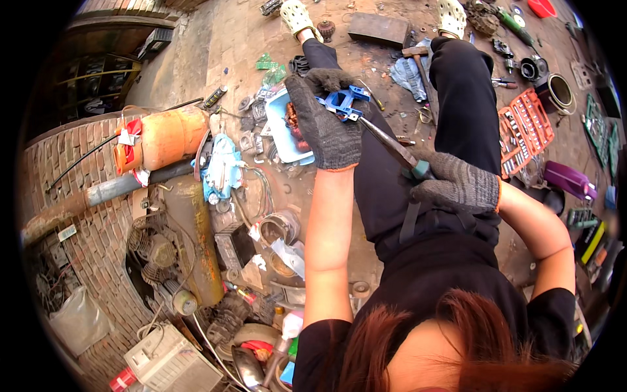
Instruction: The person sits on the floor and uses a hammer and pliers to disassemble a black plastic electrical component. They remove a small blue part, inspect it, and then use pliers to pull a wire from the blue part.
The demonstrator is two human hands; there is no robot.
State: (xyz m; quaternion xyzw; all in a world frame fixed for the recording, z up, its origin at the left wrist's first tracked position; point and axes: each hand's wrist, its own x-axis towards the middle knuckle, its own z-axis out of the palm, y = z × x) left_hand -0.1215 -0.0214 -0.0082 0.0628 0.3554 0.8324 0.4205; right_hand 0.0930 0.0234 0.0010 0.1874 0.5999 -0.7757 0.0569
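Note:
My left hand [328, 127], in a dark grey knitted glove, is closed around a blue plastic frame-like part [342, 101] with openings and small metal bits. My right hand [460, 183], gloved alike, grips the green handles of long-nose pliers [392, 145]. The jaws of the pliers point up and left and reach the lower right corner of the blue part; whether they pinch anything there is too small to tell. Beside my left hand stands a pale blue tub [276, 124] with copper-coloured pieces in it, partly hidden by the glove.
A hammer [418, 60] and a blue cloth [408, 78] lie near my leg. To the right are an orange socket set [526, 127], a purple bottle [569, 179] and a green angle grinder [514, 26]. An orange gas cylinder [173, 136] and scattered scrap metal fill the left.

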